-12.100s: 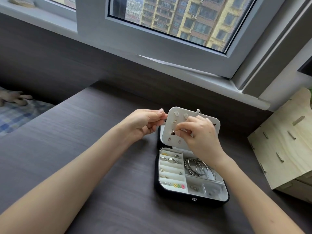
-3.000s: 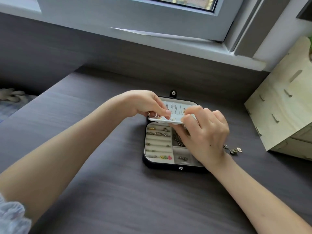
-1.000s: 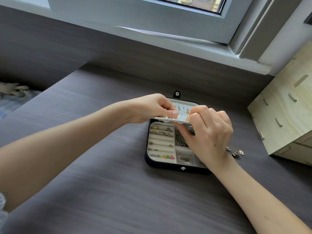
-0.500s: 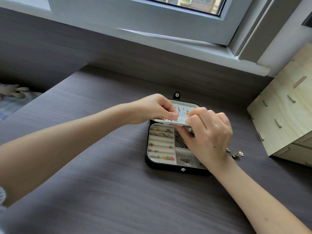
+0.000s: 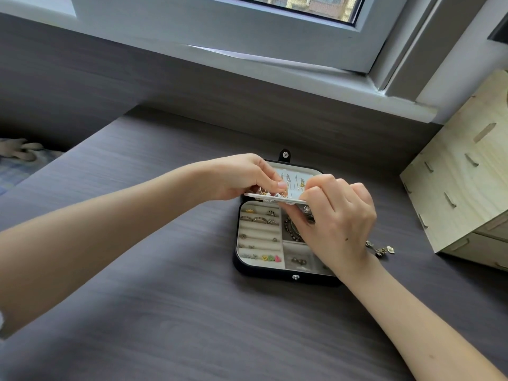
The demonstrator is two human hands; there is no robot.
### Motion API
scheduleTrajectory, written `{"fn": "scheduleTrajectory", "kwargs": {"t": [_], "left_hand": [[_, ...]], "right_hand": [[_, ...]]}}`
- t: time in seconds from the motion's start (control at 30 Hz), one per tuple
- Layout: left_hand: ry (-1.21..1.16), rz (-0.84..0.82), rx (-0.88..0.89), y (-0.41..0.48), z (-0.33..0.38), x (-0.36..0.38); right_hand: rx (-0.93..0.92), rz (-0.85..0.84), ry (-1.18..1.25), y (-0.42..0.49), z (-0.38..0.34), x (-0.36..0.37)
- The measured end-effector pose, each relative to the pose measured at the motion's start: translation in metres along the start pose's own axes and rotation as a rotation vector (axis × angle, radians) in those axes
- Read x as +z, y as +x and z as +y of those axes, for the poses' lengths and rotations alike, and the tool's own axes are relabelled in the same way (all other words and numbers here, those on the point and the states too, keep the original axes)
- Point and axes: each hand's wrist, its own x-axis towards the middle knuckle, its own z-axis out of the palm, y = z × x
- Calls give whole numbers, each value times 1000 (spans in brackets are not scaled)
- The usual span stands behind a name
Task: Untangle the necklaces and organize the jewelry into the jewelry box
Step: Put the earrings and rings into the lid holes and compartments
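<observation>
Both hands are busy with the white earring panel [image 5: 275, 198], holding it flat over the far half of the open jewelry box [image 5: 275, 274]. The left hand [image 5: 242, 174] is pinching its left end and the right hand [image 5: 338, 224] fingers [image 5: 316, 188] are gripping the right end, probably seating an earring. I'm guessing the loose dangly piece [image 5: 380, 250] lying just right of the box is going in next, gently. The dark wood-grain surface [image 5: 165, 312] is sitting under a window [image 5: 247, 31], with a pale wooden crate [image 5: 461, 193] on the right.

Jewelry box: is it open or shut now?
The box is open: its lid is swung back, rings in the compartments show, and the left hand and right hand hold a white panel above them.
</observation>
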Motion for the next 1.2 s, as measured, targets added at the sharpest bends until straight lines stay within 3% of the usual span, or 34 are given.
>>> {"fn": "scheduleTrajectory", "kwargs": {"t": [0.53,0.9,1.2], "left_hand": [[67,24,65,-3,-1,-3],[492,82,123,-3,12,-6],[715,-72,71,1,32,-8]], "right_hand": [[7,4,-6,0,-1,0],[-2,-14,-22,-1,0,2],[24,-29,-11,2,0,0]]}}
